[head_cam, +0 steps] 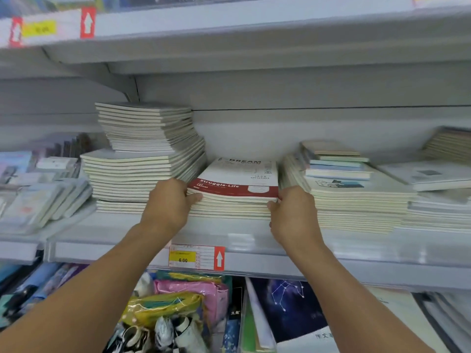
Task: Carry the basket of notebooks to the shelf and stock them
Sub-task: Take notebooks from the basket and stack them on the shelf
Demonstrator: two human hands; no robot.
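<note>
Up at the shelf (254,240) now, stocking under way, basket out of view. Three piles along the front edge: tall stack (142,159) leaning on the left, low pile (237,200) in the middle gap, stepped pile (356,207) on the right with small books (334,161) on top. Price tag (196,257) clipped on the front edge just below the middle pile.

Middle pile sitting just behind the front edge, red-banded notebook (237,179) on top. Left hand (170,202) curled round the pile's left front corner, thumb lying on the page edges. Right hand (293,212) gripping the right front corner the same way, fingers hidden behind the pile.

Looks like squaring-up and seating, not yet letting go. Best done with even pressure from both sides, so the loose covers line up rather than fan out. Worth sliding straight back toward the rear wall, keeping the pile flat on the shelf instead of lifting one corner. Tight fit on the left: the tall stack overhangs and touches the pile's back left corner, so any shove sideways could topple it. Safer to nudge toward the right pile, where a sliver of gap shows. Fingers out last, one side at a time, top notebook checked flush with the rest.
</note>
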